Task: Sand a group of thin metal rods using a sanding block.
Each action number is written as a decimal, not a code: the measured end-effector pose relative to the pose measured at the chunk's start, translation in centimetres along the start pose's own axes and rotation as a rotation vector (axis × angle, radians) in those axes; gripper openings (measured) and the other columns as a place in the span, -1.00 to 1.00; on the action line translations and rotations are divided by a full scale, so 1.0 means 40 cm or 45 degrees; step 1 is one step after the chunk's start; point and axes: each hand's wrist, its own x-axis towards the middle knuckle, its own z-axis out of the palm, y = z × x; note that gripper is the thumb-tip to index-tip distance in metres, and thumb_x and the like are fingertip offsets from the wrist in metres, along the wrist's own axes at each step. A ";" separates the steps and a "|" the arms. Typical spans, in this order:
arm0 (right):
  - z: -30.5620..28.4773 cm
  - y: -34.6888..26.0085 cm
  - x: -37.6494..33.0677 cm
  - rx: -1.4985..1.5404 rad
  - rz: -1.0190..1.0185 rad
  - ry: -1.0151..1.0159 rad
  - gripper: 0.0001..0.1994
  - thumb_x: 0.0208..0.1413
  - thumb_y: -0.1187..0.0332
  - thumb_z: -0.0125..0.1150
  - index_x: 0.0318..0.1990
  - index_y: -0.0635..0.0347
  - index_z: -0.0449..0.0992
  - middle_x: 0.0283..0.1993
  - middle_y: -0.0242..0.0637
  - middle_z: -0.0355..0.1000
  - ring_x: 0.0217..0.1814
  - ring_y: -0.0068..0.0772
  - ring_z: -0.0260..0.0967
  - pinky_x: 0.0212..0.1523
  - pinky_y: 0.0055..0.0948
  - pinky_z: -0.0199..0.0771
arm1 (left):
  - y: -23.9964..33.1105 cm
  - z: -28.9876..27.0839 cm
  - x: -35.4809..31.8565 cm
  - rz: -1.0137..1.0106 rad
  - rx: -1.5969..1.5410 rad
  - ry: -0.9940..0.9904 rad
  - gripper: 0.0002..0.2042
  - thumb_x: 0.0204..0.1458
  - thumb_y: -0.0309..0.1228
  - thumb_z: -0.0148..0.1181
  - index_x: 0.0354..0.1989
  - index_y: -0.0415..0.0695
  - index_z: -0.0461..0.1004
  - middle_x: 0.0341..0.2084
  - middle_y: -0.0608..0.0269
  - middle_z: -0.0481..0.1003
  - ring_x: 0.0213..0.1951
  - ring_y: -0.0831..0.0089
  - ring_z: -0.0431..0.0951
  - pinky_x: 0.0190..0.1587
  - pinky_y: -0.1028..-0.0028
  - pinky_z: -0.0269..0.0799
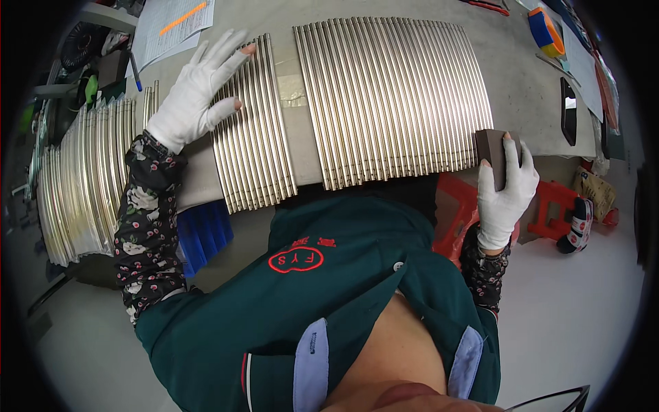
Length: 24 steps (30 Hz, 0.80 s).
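Two rows of shiny metal tubes lie side by side on the grey table. The wide row (398,99) is in the middle and the narrower row (255,147) to its left, with a gap between them. My left hand (202,89), in a white glove with bare tips at the thumb and a finger, is spread out over the left part of the narrower row. A dark brown block (490,147) is gripped in my gloved right hand (508,189). The block stands against the near right end of the wide row.
At far left, more tubes (89,165) lie in clear plastic wrapping. Papers (171,31) and a blue pen (135,72) are at the back left. A roll of tape (547,33) and a dark phone-like object (568,113) sit at right. Red plastic stools (552,206) stand below the table.
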 end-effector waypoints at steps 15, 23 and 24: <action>0.035 0.045 0.033 -0.144 0.061 -0.186 -0.42 -0.03 0.14 0.33 0.20 0.04 0.47 0.18 0.03 0.42 0.09 0.08 0.44 0.09 -0.12 0.45 | 0.133 0.111 0.099 0.092 0.138 -0.079 -0.29 0.17 0.00 -0.02 0.45 -0.06 0.03 0.43 -0.07 0.02 0.44 0.00 0.02 0.42 -0.08 -0.16; 0.038 0.068 0.022 -0.055 0.005 -0.263 -0.40 0.04 0.19 0.28 0.29 0.04 0.38 0.24 0.17 0.33 0.16 0.19 0.37 0.17 -0.07 0.36 | 0.055 0.076 0.128 0.113 0.142 -0.047 -0.28 0.21 0.09 -0.11 0.41 -0.17 0.07 0.41 -0.11 0.06 0.45 -0.01 0.00 0.43 -0.01 -0.12; 0.038 0.069 0.022 -0.059 0.003 -0.259 -0.39 0.05 0.19 0.27 0.31 0.03 0.36 0.24 0.19 0.32 0.16 0.21 0.36 0.17 -0.07 0.36 | 0.038 0.069 0.129 0.065 0.126 -0.043 -0.29 0.22 0.06 -0.10 0.40 -0.19 0.08 0.41 -0.12 0.06 0.45 -0.01 0.00 0.43 0.00 -0.12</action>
